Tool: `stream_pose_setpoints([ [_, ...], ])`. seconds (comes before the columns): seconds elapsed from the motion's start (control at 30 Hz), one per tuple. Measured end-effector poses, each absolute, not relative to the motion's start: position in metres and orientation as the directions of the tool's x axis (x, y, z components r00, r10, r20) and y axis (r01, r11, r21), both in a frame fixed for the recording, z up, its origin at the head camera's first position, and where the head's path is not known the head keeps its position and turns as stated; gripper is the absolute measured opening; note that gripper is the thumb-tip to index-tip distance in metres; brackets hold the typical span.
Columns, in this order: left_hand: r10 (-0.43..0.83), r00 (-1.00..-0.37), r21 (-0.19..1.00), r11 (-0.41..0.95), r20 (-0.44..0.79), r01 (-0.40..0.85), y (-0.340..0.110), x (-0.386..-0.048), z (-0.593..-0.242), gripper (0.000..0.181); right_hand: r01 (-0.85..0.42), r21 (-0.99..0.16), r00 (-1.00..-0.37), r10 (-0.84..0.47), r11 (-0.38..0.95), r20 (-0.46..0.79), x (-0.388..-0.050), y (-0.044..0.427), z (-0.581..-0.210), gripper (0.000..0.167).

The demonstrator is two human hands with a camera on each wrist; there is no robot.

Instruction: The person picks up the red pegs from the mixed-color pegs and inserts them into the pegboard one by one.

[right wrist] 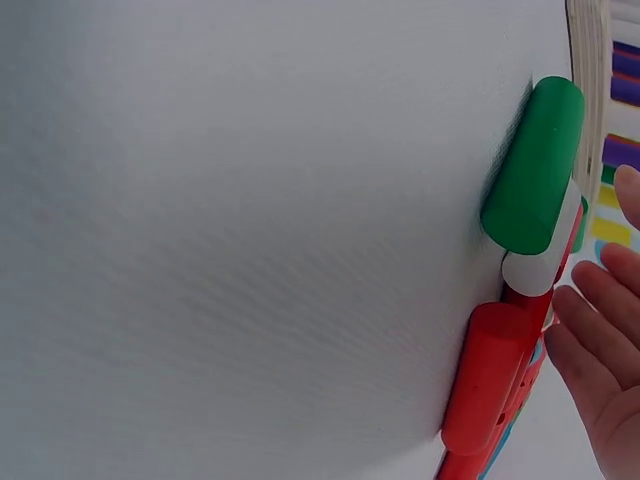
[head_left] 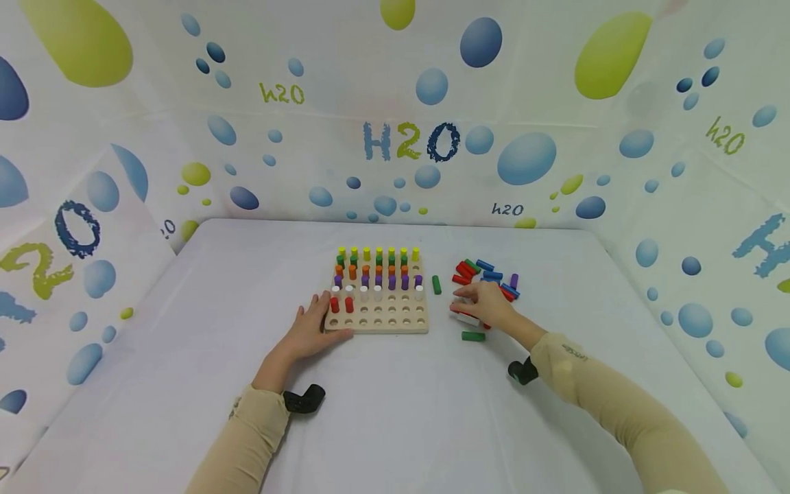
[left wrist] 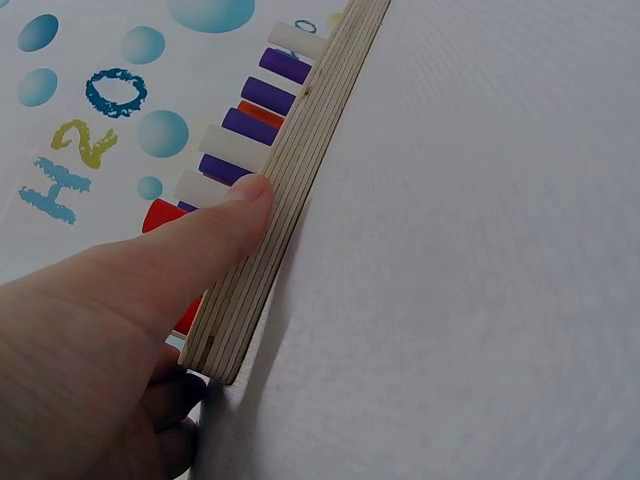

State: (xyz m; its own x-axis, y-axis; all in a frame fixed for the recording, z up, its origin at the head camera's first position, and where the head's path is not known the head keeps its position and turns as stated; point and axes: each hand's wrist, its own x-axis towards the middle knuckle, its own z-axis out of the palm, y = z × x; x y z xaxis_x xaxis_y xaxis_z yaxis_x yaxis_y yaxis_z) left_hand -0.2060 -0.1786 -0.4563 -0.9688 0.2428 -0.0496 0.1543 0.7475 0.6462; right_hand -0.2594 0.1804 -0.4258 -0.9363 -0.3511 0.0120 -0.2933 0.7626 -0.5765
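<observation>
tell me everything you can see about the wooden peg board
The peg board looks wooden, pale and rectangular, with a layered, plywood-like edge and rows of round holes. Coloured pegs stand in many; the nearest row is bare. It lies flat on the white tabletop, the left hand at its near left corner, thumb touching its near edge.

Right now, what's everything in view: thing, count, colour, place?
Pegboard: one, pale wood, mid-table.
Seated pegs: many, yellow, green, orange, purple, white, red, in pegboard.
Loose pegs: many, red, blue, green, white, purple, right of pegboard.
Table: one, white, under pegboard.
Backdrop: count unclear, white, blue, green, behind and beside table.
Wrist cameras: two, black, on wrists.
Sleeves: two, beige, lower left and right.
Left hand: one, bare, on pegboard's near-left corner.
Right hand: one, bare, at loose pegs.
</observation>
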Motion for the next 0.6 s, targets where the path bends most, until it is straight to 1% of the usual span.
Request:
stream_pose_setpoints([
  [0.3,0.247,-0.968,0.65,0.743,-0.045,0.16,-0.179,-0.206,-0.457,0.102,-0.365,-0.508,-0.907,-0.42,0.78,0.008,-0.263,0.177,-0.429,0.032],
  [0.6,0.249,-0.968,0.649,0.743,-0.042,0.163,-0.18,-0.207,-0.457,0.102,-0.368,-0.421,-0.907,-0.42,0.829,-0.033,-0.261,0.167,-0.428,0.025],
])
